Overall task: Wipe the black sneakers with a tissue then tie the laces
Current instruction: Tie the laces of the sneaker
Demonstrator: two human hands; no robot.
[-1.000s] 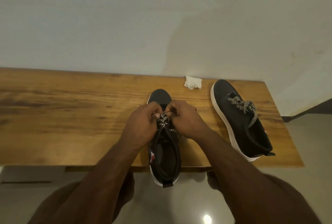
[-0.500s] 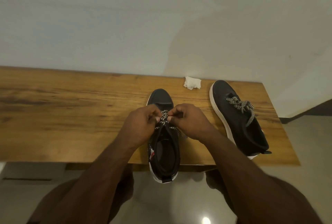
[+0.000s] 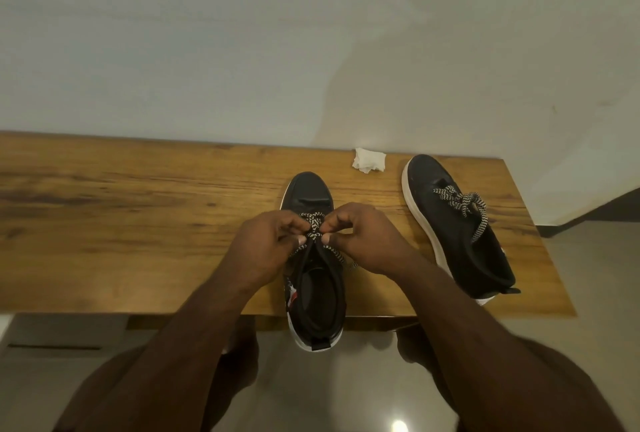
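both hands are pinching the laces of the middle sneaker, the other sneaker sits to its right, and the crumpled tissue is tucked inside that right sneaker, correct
Not quite. The head view shows the crumpled tissue lying on the wooden table near the wall, between the two toes, not inside the right sneaker. The rest holds: the left hand and right hand pinch the laces of the middle sneaker.

A wooden table stands against a pale wall.

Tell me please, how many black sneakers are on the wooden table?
2. One sneaker lies at the near edge, its laces pinched by both hands; the other sneaker lies toward the right end.
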